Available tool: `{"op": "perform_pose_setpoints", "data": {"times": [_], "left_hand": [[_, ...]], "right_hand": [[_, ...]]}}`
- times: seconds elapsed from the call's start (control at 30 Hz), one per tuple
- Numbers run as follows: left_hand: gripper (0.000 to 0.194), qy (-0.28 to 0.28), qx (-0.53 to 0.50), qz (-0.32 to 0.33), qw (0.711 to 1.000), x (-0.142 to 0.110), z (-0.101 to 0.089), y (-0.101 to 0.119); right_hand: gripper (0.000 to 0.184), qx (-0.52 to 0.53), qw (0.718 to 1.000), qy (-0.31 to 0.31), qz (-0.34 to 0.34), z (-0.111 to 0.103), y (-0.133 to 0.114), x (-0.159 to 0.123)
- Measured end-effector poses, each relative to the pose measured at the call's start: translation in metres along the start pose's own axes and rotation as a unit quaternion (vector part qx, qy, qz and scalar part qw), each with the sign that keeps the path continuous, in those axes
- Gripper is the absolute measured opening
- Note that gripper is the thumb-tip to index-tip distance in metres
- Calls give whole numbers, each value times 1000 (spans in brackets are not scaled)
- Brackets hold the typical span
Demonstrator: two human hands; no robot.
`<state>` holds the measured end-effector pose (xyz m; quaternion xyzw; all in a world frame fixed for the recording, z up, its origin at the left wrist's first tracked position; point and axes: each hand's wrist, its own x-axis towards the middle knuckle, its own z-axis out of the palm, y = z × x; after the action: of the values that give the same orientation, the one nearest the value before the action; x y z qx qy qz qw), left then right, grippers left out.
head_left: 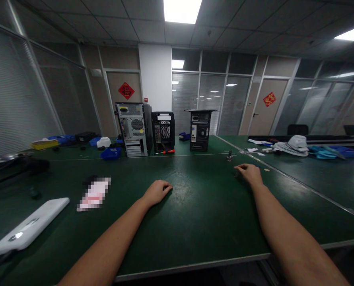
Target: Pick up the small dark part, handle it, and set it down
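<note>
My left hand [158, 192] rests on the green table [207, 214] with its fingers curled down. A dark spot shows between thumb and forefinger, too small to name. Further right, my right hand [251, 174] is closed in a pinch just over the tabletop; what its fingertips hold, if anything, is hidden. Just beyond that hand, a small dark metallic piece [229, 156] stands upright on the table. A small tan disc [267, 170] lies to its right.
At the back stand a grey computer case [132, 129], a black case [164, 133] and another black case [199, 133]. A red-handled screwdriver [169, 151] lies before them. A blue bin [110, 153] and white power strip-like block [30, 226] are left; a white cap [296, 143] is right.
</note>
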<state>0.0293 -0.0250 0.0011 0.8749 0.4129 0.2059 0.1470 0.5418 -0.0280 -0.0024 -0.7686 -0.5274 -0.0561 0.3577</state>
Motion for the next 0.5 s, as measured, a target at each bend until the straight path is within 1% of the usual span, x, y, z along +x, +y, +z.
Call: {"op": "perform_pose_setpoints", "data": {"times": [0.27, 0.4, 0.5], "left_hand": [[34, 2, -1, 7, 1000, 1, 3, -3], [34, 7, -2, 13, 1000, 2, 4, -5], [35, 7, -4, 16, 1000, 1, 4, -5]], "right_hand": [[35, 39, 999, -9, 21, 0, -3, -3], [40, 62, 997, -4, 51, 4, 0, -4], [44, 76, 994, -30, 67, 5, 3, -3]]}}
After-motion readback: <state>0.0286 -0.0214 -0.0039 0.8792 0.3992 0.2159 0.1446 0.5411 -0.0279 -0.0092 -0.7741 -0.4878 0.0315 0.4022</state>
